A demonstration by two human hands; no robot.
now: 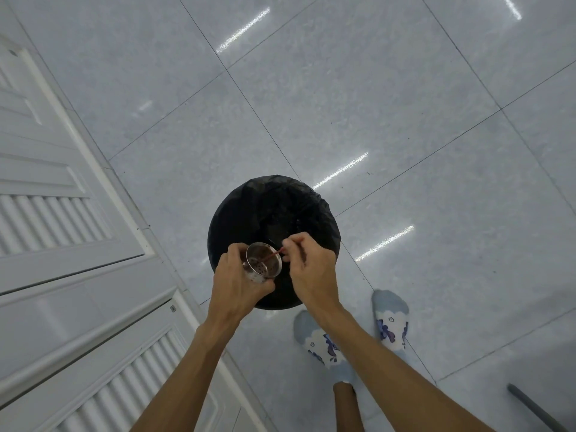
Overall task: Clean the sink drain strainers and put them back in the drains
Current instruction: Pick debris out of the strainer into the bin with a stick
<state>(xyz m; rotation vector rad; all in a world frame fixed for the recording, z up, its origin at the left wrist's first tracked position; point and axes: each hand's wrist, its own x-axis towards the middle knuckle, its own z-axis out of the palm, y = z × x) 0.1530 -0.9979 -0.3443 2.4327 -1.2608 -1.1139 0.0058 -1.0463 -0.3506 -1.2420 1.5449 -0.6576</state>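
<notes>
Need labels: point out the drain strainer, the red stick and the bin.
drain strainer (260, 267): head view, perforated inside bottom.
red stick (274, 254): head view, mid shaft.
bin (280, 190): head view, black liner at far rim.

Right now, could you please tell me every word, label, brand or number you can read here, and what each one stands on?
No text can be read anywhere in this view.
Small tag on the white cabinet door: too small to read.
Strainer in the left hand, red stick in the right hand, black bin bag, flowered socks: no lettering shows.
</notes>
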